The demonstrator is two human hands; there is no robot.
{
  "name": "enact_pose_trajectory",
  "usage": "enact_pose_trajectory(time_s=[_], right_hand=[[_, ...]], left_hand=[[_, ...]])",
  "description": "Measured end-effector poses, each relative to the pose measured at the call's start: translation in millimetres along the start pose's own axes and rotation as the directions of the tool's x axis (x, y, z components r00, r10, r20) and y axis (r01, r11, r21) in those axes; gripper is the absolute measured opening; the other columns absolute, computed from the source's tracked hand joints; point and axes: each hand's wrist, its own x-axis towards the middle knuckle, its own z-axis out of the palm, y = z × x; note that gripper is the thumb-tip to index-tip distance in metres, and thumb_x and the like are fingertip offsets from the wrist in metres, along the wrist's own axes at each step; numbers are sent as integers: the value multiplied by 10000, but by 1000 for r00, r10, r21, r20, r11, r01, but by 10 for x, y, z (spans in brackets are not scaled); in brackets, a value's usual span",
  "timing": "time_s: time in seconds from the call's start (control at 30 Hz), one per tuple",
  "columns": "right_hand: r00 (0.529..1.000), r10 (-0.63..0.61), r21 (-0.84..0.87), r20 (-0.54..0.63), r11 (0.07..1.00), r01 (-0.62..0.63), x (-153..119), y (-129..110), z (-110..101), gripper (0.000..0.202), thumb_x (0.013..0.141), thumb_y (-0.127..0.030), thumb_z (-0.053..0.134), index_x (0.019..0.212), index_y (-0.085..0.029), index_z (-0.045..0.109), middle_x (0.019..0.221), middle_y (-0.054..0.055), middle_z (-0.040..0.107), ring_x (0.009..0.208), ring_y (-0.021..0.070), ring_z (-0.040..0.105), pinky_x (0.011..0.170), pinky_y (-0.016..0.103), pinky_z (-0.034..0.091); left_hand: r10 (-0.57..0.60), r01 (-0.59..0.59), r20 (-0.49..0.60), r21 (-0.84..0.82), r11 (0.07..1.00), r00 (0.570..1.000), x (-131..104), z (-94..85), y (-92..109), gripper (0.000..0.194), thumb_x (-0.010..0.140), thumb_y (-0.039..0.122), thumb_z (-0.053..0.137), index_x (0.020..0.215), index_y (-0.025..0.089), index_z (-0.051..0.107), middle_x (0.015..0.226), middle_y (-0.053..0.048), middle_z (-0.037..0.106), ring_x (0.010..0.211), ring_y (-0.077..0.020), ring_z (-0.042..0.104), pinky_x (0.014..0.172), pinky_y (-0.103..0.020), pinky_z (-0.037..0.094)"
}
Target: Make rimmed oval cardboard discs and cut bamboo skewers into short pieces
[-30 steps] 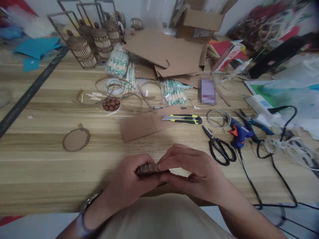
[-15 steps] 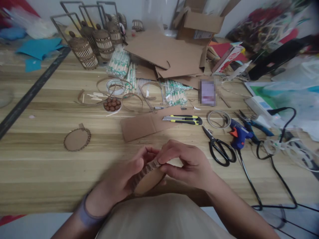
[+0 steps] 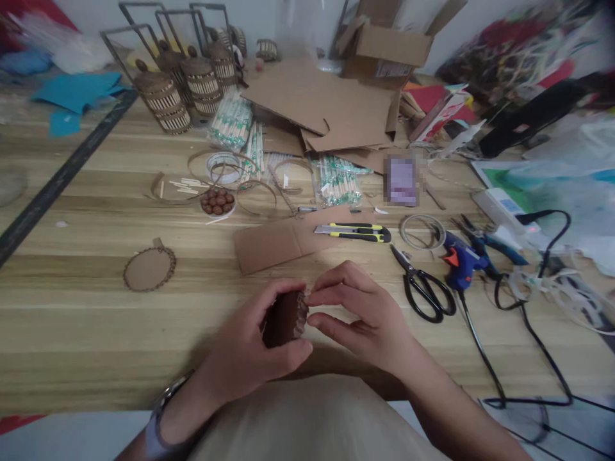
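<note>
A brown cardboard disc with a ridged edge (image 3: 283,318) is held near the table's front edge, tilted up so that its rim faces right. My left hand (image 3: 254,339) is wrapped round it, with the thumb below and the fingers above. My right hand (image 3: 358,314) is at the rim, thumb and fingertips apart, the fingertips close to the ridges. A similar round cardboard piece (image 3: 150,269) with a ridged border and a small tab lies flat to the left.
Beyond the hands, a yellow-black cutter (image 3: 353,232) rests on a cardboard strip (image 3: 266,244). Black scissors (image 3: 423,285), a blue glue gun (image 3: 462,261) with its cable and pliers (image 3: 500,246) lie right. A bowl of brown balls (image 3: 218,202) and lantern-like models (image 3: 166,105) stand farther back.
My left hand has turned the disc from facing up to nearly on edge, its thumb now lower. The right hand's thumb and fingers have parted at the rim.
</note>
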Motion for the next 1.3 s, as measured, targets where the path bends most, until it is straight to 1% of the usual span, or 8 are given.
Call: enact_pose_trajectory(time_s=[0.23,0.4,0.57,0.87,0.97,1.07,1.13,1.3], right_hand=[[986,160,54,-36,986,-158,-21,-75,41,100,881,-127,642,839,-214,667,823,17,667,767,152,644,663,275,518],[878,471,240,90,845,-478,-5,-79,79,138,862,-206,603,726,-215,587,713,-20,604,695,141,574,643,278,447],[724,622,526,299,526,-668,13,-53,117,163,826,-304,644,719,-207,569,659,-51,529,620,113,474,606,257,377],[542,571,748,616,-209,-629,-57,29,245,345,685,-454,863,759,-171,679,697,-25,600,633,89,530,630,220,422],[565,629,768,535,-82,-635,-137,39,181,367,765,-522,783,751,-172,672,682,-12,601,628,100,533,611,225,424],[608,745,546,273,401,-736,-341,80,-89,344,867,-529,651,792,-194,669,725,19,635,661,144,561,622,266,446],[652,758,99,-10,650,-754,-559,153,-355,274,898,-469,596,833,-212,663,776,47,660,722,196,596,650,311,471],[718,588,-630,-372,408,-660,-1131,477,-895,225,873,-389,544,933,-195,641,976,157,698,945,342,651,837,478,500]], left_hand=[[157,-149,-26,203,968,987,-10,25,55,533,723,229,721,1225,265,546,1234,-56,616,1135,-268,595,967,-412,475],[258,-244,-10,292,925,966,-10,18,23,541,729,206,737,1229,263,537,1274,-65,601,1185,-274,578,1015,-430,460],[339,-329,13,279,902,941,-17,5,-6,600,742,176,758,1275,320,526,1308,-38,582,1216,-253,566,1037,-398,454],[429,-434,68,109,894,901,-1,16,-31,506,795,180,740,1231,374,570,1306,-11,564,1224,-218,559,1024,-345,459],[399,-403,54,105,909,915,-31,2,-50,518,778,161,744,1215,382,574,1317,-5,565,1253,-228,546,1028,-347,455],[343,-343,18,90,935,939,-64,-19,-98,501,799,154,713,1219,389,572,1345,-8,559,1264,-233,543,994,-342,481],[304,-303,-15,66,951,952,-75,-24,-137,461,825,175,689,1219,386,574,1355,-13,558,1256,-235,550,956,-336,507],[223,-220,-82,33,975,971,-63,7,-181,370,858,236,667,1192,372,588,1369,-11,566,1236,-240,565,953,-370,533]])
